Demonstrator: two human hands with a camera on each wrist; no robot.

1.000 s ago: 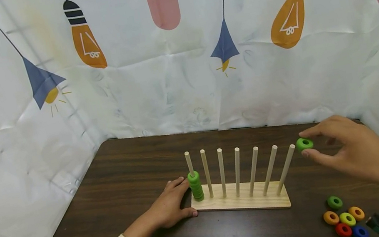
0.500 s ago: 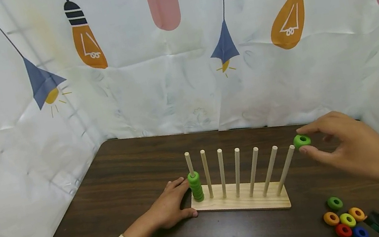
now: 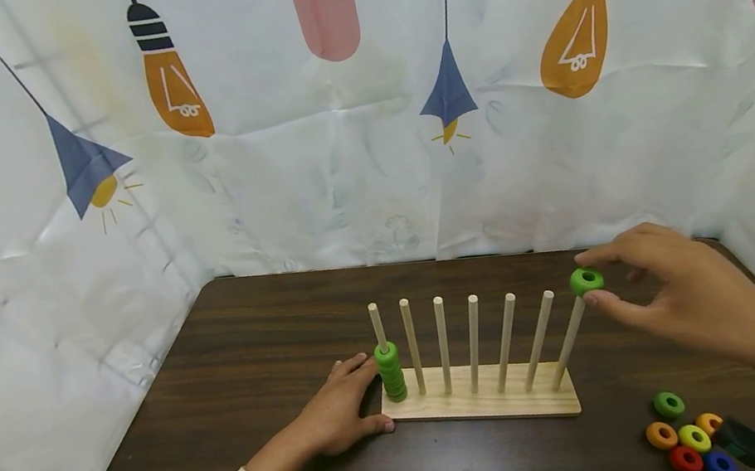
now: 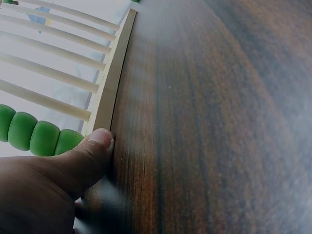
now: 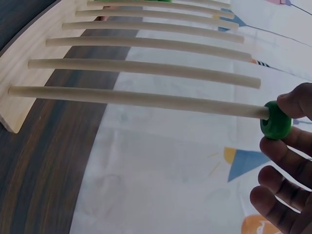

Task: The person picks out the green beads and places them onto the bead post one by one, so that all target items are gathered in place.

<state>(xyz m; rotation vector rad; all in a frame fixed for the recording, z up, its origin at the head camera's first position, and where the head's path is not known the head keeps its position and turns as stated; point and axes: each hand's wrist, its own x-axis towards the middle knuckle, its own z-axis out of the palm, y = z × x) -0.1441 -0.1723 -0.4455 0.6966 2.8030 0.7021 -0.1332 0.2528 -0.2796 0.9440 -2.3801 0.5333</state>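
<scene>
My right hand (image 3: pixel 686 290) pinches a green ring (image 3: pixel 587 287) between thumb and fingers at the tip of the rightmost peg (image 3: pixel 569 341). In the right wrist view, the peg's tip meets the hole of this ring (image 5: pixel 277 122). My left hand (image 3: pixel 336 413) holds the left end of the wooden peg rack (image 3: pixel 479 405). Its thumb (image 4: pixel 95 146) lies against the base's front edge; its other fingers are mostly hidden in the left wrist view. A stack of green rings (image 3: pixel 391 372) sits on the leftmost peg, while the pegs between carry none.
Several loose rings lie on the dark table (image 3: pixel 251 333) at front right: green (image 3: pixel 670 411), orange (image 3: pixel 661 441), yellow (image 3: pixel 695 445), red (image 3: pixel 687 466) and blue (image 3: pixel 720 469). Behind the table hangs a white printed sheet (image 3: pixel 366 170).
My right hand has moved left with the green ring, from beside the rightmost peg to over its tip. The left hand and the peg rack have stayed in place.
</scene>
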